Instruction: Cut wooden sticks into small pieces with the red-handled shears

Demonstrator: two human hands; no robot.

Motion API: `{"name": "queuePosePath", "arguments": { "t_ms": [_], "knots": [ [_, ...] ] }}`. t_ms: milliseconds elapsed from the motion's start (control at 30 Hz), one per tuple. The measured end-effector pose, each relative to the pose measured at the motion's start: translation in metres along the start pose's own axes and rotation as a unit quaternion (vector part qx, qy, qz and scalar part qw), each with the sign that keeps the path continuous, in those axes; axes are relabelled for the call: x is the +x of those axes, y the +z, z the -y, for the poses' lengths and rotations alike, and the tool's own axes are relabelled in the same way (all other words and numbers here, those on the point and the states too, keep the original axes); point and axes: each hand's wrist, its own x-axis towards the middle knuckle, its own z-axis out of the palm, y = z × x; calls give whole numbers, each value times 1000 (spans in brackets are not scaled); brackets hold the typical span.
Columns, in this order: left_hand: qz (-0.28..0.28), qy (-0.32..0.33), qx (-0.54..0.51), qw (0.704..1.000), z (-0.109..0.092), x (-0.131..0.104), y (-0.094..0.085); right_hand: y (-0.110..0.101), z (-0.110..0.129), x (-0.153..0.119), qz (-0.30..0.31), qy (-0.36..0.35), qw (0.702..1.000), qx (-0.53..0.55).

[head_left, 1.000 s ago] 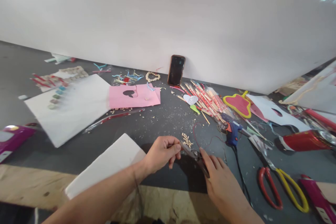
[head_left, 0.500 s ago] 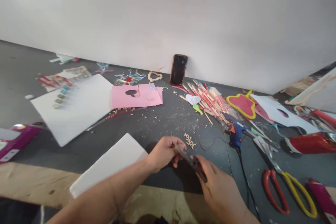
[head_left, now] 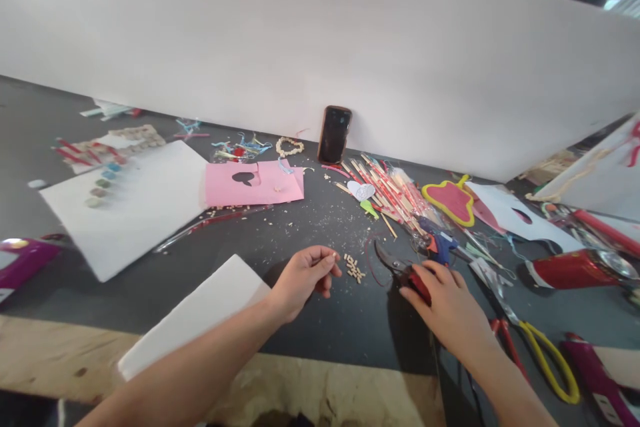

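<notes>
One pair of dark metal pruning shears with red handles (head_left: 420,285) lies at ten o'clock from the right hand (head_left: 447,300), just under its fingers, and well apart from the left hand (head_left: 305,278) at about three o'clock from it. The right hand is curved palm-down over the handles, thumb on the near side; I cannot tell how firmly it grips. The left hand pinches one tiny pale bit (head_left: 334,255) between thumb and forefinger, its other fingers curled. Between the two hands, near three o'clock from the left fingertips, sits a small loose heap of short pale cut pieces (head_left: 355,271) on the dark grey tabletop (head_left: 350,340). Farther out, at twelve o'clock from the right hand, is a blue glue gun with an orange part (head_left: 443,248), partly hidden by the fingers; at eleven o'clock lies a bundle of red-and-cream patterned sticks (head_left: 393,190). Large scissors with red and yellow handles (head_left: 523,325) lie at four o'clock from that hand, and a red metal can (head_left: 583,269) on its side near three o'clock. From the left hand, a thick white rectangular slab (head_left: 200,313) lies towards eight o'clock, partly behind the forearm, and a pink paper card with a dark cut-out (head_left: 223,188) at eleven o'clock.
</notes>
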Motion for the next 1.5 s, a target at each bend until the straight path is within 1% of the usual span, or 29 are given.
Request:
{"name": "queuePosePath", "arguments": {
  "t_ms": [67,133,200,333,400,467,533,633,800,933,1100,1333,1433,1500],
  "knots": [
    [1,-4,-9,1000,0,0,1,-11,2,20,-17,-44,999,16],
    [4,-7,-15,1000,-1,0,1,-21,9,47,-23,-54,998,30],
    [2,-11,-19,1000,-2,-1,2,-25,20,76,-22,-64,997,28],
    [0,-8,-35,999,-6,-2,0,-17,38,127,-2,-85,996,14],
    [-1,-8,-50,999,-7,-2,-1,-10,42,144,11,-88,996,1],
    [1,-11,-62,998,-7,-1,-2,-5,43,154,22,-89,996,-10],
    [6,-12,-64,998,-7,-1,-2,-4,41,159,27,-92,995,-16],
    [4,-16,-56,998,-6,-1,-1,-7,41,156,18,-104,994,-9],
    [9,-25,-59,998,-5,0,0,-13,44,134,-6,-100,995,32],
    [14,-32,-52,998,-2,0,0,-7,37,123,3,-68,996,53],
    [19,-37,-52,998,-1,-1,1,-2,30,132,26,-38,997,65],
    [22,-45,-46,998,-3,-1,2,3,43,156,56,-26,993,103],
    [20,-40,-45,998,-4,-1,1,-3,50,153,51,-19,987,148],
    [22,-36,-53,998,-5,-1,1,-12,56,140,43,-22,980,195]
  ]
}}
